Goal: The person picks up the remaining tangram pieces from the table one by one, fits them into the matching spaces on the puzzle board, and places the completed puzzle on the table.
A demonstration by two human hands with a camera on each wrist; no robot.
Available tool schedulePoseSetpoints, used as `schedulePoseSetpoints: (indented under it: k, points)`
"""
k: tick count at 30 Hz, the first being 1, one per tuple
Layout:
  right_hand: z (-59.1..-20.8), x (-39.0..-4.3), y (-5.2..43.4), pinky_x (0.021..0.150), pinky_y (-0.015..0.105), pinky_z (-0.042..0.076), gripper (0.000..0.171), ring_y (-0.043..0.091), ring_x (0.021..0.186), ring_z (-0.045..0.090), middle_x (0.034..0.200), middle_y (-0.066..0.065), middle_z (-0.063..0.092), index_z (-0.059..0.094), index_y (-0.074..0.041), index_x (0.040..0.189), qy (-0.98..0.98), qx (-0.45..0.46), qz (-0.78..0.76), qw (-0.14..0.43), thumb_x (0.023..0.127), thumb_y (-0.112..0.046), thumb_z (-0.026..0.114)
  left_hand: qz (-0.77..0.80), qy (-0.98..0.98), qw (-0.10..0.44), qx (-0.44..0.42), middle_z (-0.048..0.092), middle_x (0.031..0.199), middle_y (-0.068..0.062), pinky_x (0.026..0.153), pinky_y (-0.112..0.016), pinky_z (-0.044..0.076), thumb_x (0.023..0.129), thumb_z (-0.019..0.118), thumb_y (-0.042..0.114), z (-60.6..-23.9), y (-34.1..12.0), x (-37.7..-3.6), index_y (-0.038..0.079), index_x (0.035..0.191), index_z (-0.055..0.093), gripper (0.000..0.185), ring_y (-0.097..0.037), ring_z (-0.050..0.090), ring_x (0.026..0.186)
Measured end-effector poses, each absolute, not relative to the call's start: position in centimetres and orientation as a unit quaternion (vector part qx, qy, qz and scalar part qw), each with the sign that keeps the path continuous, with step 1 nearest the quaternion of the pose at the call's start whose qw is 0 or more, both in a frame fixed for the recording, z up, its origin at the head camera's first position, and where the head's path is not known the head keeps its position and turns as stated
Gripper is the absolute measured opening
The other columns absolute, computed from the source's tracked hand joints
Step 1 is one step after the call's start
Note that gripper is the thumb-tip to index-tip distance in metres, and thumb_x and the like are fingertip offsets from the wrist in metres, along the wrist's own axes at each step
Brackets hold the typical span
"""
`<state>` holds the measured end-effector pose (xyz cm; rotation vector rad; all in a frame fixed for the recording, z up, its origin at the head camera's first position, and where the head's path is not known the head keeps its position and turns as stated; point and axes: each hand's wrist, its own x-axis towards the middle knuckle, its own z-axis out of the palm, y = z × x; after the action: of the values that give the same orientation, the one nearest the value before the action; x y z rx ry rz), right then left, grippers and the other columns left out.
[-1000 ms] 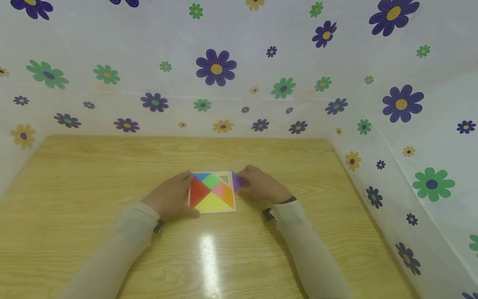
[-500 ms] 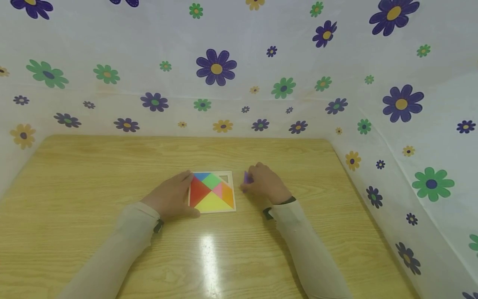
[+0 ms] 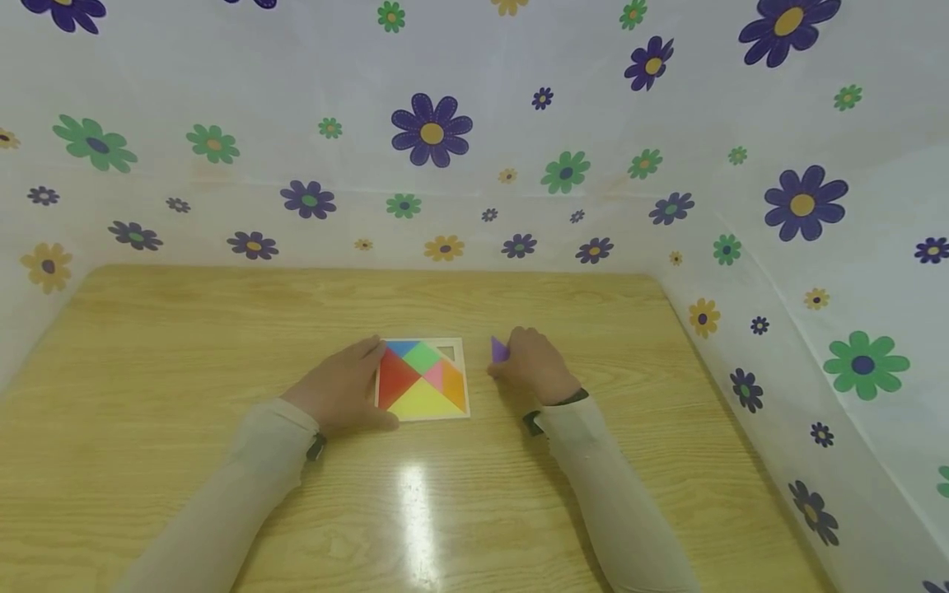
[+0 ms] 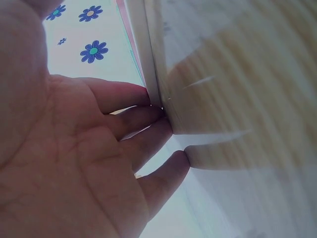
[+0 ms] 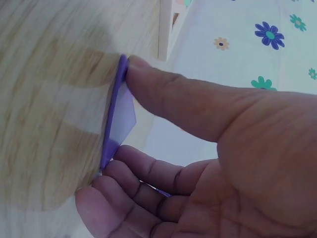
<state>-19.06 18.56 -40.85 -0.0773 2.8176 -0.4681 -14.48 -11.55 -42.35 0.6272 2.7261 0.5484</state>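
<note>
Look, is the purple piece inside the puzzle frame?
No, the purple piece is outside the puzzle frame, pinched by the right hand on the table to its right.

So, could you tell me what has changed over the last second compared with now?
The right hand, still pinching the purple piece, has carried it rightward, away from the tangram tray and its open slot at the far right corner, down toward the wooden table. The left hand stays against the tray's left edge, and the other coloured pieces have not shifted.
</note>
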Motion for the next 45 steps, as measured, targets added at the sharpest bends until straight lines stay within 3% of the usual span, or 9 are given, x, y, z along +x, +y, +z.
schedulePoseSetpoints:
  k: [8,13,31,45]
  points:
    - [-40.76,-18.92,18.55,0.082,0.045,0.053,0.044,0.03,0.094,0.055,0.104,0.014,0.056,0.061,0.001,0.114,0.98,-0.033,-0.137,0.141,0.089,-0.031,0.079,0.192,0.945,0.146,0.221,0.023,0.169,-0.022,0.124,-0.052,0.027,0.079,0.083,0.053,-42.47,-11.68,-14.61,-0.004,0.16,0.028,0.113,-0.042,0.026,0.154]
    - [-40.65,-18.83,18.6,0.078,0.044,0.055,0.05,0.029,0.09,0.057,0.101,0.014,0.058,0.064,0.003,0.113,0.984,-0.02,-0.113,0.138,0.088,-0.038,0.081,0.189,0.945,0.147,0.222,0.024,0.169,-0.022,0.124,-0.051,0.027,0.08,0.082,0.052,-42.52,-11.69,-14.72,-0.004,0.16,0.027,0.112,-0.041,0.027,0.154]
    - [-40.12,-18.68,18.49,0.079,0.043,0.055,0.041,0.028,0.086,0.06,0.1,0.016,0.06,0.063,0.005,0.113,0.979,-0.027,-0.136,0.149,0.091,-0.026,0.078,0.183,0.945,0.143,0.229,0.024,0.168,-0.022,0.124,-0.051,0.027,0.079,0.081,0.055,-42.85,-11.81,-14.92,-0.004,0.16,0.028,0.114,-0.04,0.026,0.155]
    - [-40.09,-18.84,18.87,0.081,0.041,0.054,0.036,0.027,0.089,0.062,0.103,0.013,0.067,0.062,-0.002,0.112,0.974,-0.04,-0.162,0.151,0.09,-0.023,0.08,0.188,0.946,0.138,0.226,0.025,0.168,-0.023,0.124,-0.05,0.027,0.078,0.082,0.056,-43.0,-11.72,-14.94,-0.004,0.16,0.028,0.116,-0.041,0.027,0.154]
